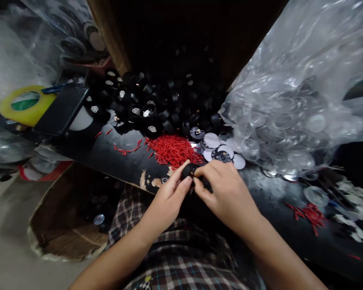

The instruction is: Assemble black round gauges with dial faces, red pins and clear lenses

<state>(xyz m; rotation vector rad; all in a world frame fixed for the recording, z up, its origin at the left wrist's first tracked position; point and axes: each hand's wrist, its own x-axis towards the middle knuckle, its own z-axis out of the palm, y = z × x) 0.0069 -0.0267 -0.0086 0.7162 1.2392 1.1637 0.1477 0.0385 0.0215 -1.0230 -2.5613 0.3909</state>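
Centrally, a small black part (188, 170) is pinched by the left hand (169, 200) and right hand (226, 193), each grip closed on it; red pins (173, 149) are heaped just above on the table (109, 155).

Left hand (169, 199) and right hand (226, 193) meet in the middle, wrists angled inward, fingers (179, 170) curled and pinched tip to tip

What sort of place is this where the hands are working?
Likely a small workshop bench for hand assembly. A heap of black parts, a pile of red pins and a bag of clear discs crowd the table, while the left hand and right hand hold one black part.
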